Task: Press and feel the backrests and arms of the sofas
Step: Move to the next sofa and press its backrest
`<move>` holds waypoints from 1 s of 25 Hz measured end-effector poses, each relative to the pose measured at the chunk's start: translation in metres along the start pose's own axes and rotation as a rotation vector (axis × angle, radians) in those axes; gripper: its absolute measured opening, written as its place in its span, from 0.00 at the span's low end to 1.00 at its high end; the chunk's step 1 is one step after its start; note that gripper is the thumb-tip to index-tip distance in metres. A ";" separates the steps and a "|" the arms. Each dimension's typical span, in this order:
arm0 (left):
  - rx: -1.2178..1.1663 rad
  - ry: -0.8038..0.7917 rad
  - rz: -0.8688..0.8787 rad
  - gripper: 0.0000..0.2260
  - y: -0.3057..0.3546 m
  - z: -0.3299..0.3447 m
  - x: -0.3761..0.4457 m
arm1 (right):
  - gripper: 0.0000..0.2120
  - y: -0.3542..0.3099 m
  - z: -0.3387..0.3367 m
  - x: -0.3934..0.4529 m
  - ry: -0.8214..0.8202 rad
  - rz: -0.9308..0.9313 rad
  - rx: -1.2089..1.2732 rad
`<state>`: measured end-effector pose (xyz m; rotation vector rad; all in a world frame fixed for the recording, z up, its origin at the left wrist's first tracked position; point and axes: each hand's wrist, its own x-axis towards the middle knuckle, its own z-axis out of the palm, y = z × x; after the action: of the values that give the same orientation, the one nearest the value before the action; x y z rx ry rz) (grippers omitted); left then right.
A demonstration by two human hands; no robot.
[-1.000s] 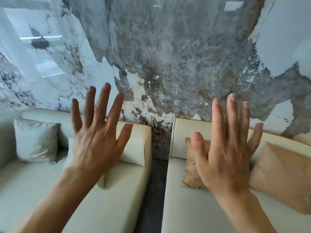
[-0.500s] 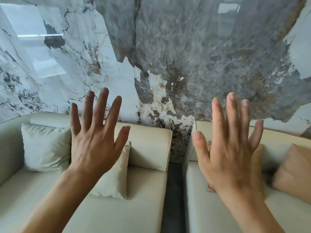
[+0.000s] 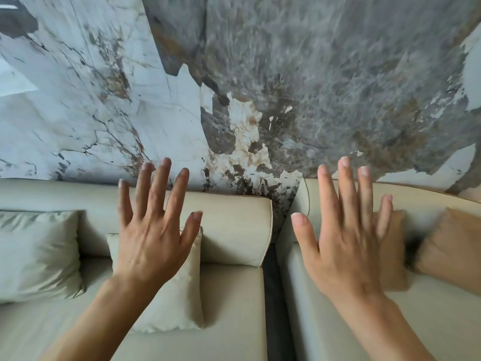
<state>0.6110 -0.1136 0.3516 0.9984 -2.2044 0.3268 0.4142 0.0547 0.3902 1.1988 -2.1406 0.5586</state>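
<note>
Two cream sofas stand side by side against a marble wall. The left sofa's backrest [image 3: 231, 225] runs across the left half of the view, and the right sofa's backrest [image 3: 421, 196] shows at the right. My left hand [image 3: 153, 230] is raised with fingers spread, held in the air in front of the left backrest and a small cream cushion [image 3: 177, 295]. My right hand [image 3: 343, 238] is also spread and empty, held up in front of the right sofa's backrest end. Neither hand visibly touches the upholstery.
A larger pale cushion [image 3: 36, 254] leans at the far left. Two tan cushions [image 3: 450, 246] rest on the right sofa, one partly behind my right hand. A narrow dark gap [image 3: 273, 295] separates the sofas. The marble wall [image 3: 260, 87] rises directly behind.
The view has moved closer and tilted down, so the sofas sit larger and higher in the frame. Both hands stay spread and have dropped toward the backrests.
</note>
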 end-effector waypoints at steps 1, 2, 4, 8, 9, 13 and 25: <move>0.006 -0.016 0.001 0.29 -0.004 0.020 0.002 | 0.32 0.002 0.023 0.002 -0.023 0.003 0.006; 0.010 -0.035 -0.004 0.29 -0.008 0.042 0.003 | 0.32 0.005 0.047 0.003 -0.049 0.004 0.012; 0.004 -0.076 -0.028 0.29 -0.013 0.082 0.007 | 0.32 0.012 0.093 0.008 -0.094 0.001 0.010; -0.009 -0.197 -0.049 0.29 -0.020 0.187 0.006 | 0.32 0.031 0.207 0.005 -0.228 0.006 -0.009; -0.013 -0.222 -0.049 0.29 -0.022 0.214 0.003 | 0.32 0.035 0.235 0.000 -0.257 0.007 -0.009; -0.024 -0.305 -0.045 0.29 -0.034 0.309 -0.020 | 0.32 0.042 0.333 -0.027 -0.341 -0.022 -0.002; 0.037 -0.330 -0.024 0.29 -0.090 0.520 -0.042 | 0.31 0.036 0.566 -0.066 -0.395 -0.091 -0.055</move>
<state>0.4450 -0.3983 -0.0630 1.1670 -2.4851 0.2034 0.2363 -0.2388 -0.0656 1.4634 -2.3895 0.2338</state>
